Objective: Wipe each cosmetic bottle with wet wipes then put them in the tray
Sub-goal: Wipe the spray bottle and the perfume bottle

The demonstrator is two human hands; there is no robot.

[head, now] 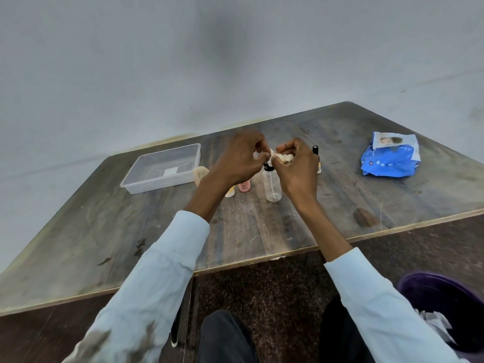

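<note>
Hands (267, 161) pinch crumpled wipe (284, 158) — soft.

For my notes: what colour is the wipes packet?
Blue with white, wipes packet, head view.

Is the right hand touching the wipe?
Touching. The head view shows the right hand with its fingers curled round the crumpled wipe, pinching it just above the clear bottle.

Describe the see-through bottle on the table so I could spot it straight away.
Start at the wooden table and find the person's two hands meeting over its middle. Just below them stands the clear bottle, upright, with a dark collar at its neck and a thin tube visible inside. Unlike the pink bottle on its left, you can see right through it.
</note>
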